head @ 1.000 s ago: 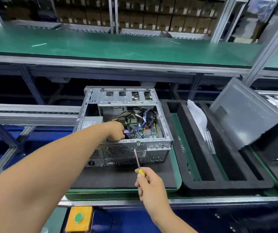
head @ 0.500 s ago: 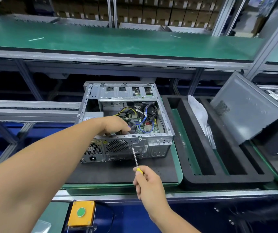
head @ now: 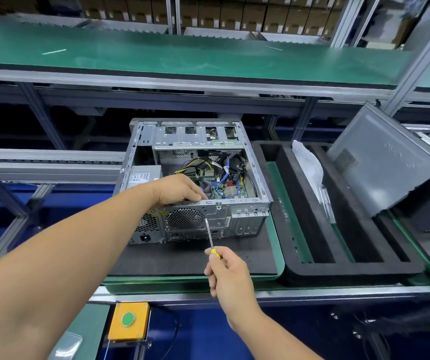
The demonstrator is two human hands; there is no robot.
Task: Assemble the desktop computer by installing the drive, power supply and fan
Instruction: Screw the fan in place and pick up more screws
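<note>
An open grey computer case (head: 250,219) lies on a black mat with its rear panel facing me. A power supply (head: 143,176) sits in its left rear corner, and the drive cage (head: 198,137) spans the far end. My left hand (head: 180,189) reaches in over the rear wall, its fingers curled round the fan just behind the round grille (head: 182,218); the fan itself is mostly hidden. My right hand (head: 227,276) grips a yellow-handled screwdriver (head: 210,233), whose tip touches the rear panel at the grille's right edge.
A grey side panel (head: 380,162) leans in a black foam tray (head: 351,266) to the right, beside a white plastic bag (head: 307,165). A yellow box with a green button (head: 128,319) sits below the front rail. A green shelf (head: 208,55) runs above the case.
The screwdriver tip has risen up the rear panel to the right edge of the fan grille. My left hand has settled closer against the rear wall.
</note>
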